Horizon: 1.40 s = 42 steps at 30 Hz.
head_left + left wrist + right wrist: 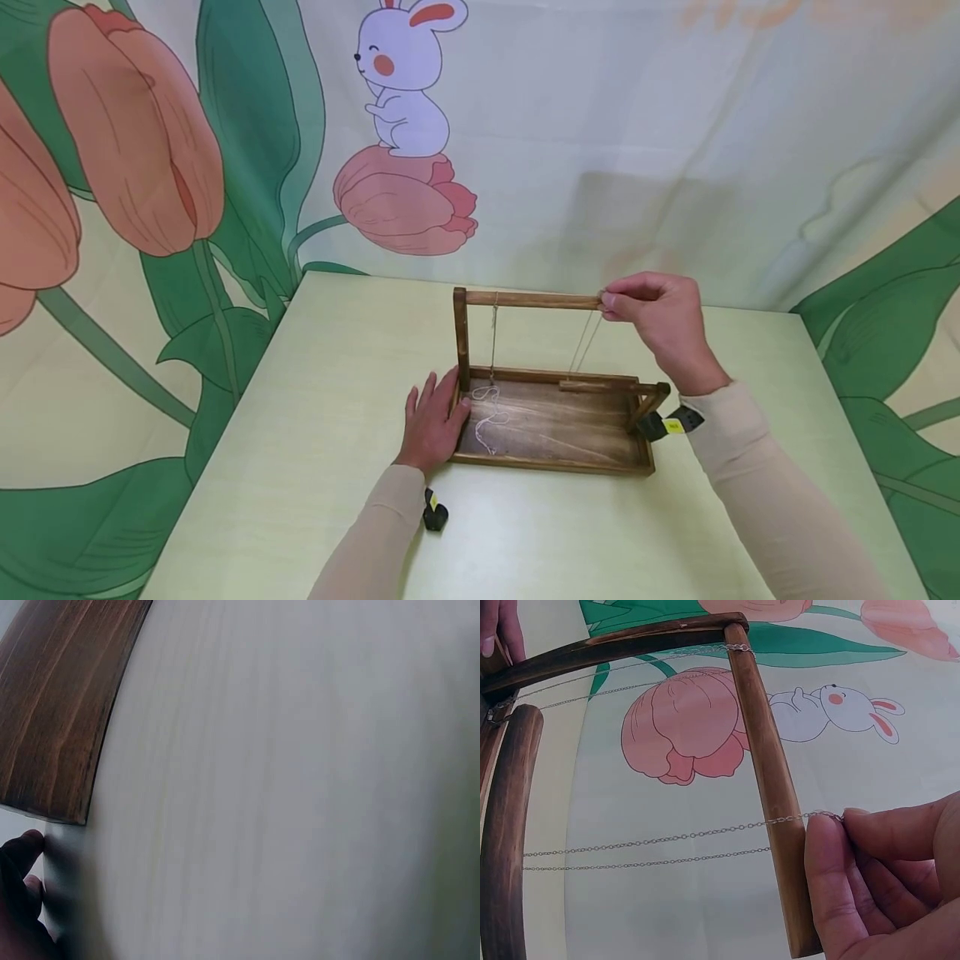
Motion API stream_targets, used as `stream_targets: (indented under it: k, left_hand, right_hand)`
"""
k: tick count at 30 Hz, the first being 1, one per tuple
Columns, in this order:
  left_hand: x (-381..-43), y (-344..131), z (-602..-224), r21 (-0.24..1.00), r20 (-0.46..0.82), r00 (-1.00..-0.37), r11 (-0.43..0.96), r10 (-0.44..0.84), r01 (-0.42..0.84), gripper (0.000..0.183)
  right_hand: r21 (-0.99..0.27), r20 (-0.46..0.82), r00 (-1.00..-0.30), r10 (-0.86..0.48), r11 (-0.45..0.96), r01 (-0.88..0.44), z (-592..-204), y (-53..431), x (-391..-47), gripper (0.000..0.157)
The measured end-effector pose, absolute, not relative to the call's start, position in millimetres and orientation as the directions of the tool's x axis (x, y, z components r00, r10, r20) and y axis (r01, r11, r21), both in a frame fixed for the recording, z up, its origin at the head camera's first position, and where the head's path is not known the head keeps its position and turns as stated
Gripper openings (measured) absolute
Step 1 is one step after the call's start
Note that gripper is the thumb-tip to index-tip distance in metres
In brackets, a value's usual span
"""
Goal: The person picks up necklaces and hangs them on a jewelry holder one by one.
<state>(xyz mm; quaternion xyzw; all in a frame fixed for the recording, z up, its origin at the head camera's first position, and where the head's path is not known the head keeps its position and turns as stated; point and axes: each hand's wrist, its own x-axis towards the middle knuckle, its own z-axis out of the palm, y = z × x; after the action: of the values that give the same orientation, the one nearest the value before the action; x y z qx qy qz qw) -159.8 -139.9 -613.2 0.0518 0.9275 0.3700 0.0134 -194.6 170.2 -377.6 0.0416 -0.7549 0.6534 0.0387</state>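
A dark wooden tray (555,462) carries a tall post (462,342) at its left end, from which a wooden crossbar (532,300) runs right. My right hand (667,325) is at the crossbar's free end. There its thumb and fingertip pinch the end of a thin metal chain (667,838). Two chain strands span from the crossbar to a lower wooden bar (508,840). My left hand (431,425) rests against the tray's left end, thumb over the rim and other fingers spread outside. Another chain (492,342) hangs near the left post.
Loose light chain or cord (491,421) lies inside the tray's left part. A shorter slanted post (648,404) stands at the tray's right end, by my right wrist camera. The pale table (337,358) meets a printed curtain (675,125) at the back.
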Motion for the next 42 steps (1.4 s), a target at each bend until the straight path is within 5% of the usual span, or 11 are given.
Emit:
stream_targets:
  k: [42]
  left_hand:
    - [-158.8,-139.4,-613.6,0.692,0.031,-0.995,0.716,0.098,0.092,0.060]
  right_hand:
    - [-0.974,0.093,-0.994,-0.054,0.200,-0.102,-381.2,152.7,-196.5,0.021]
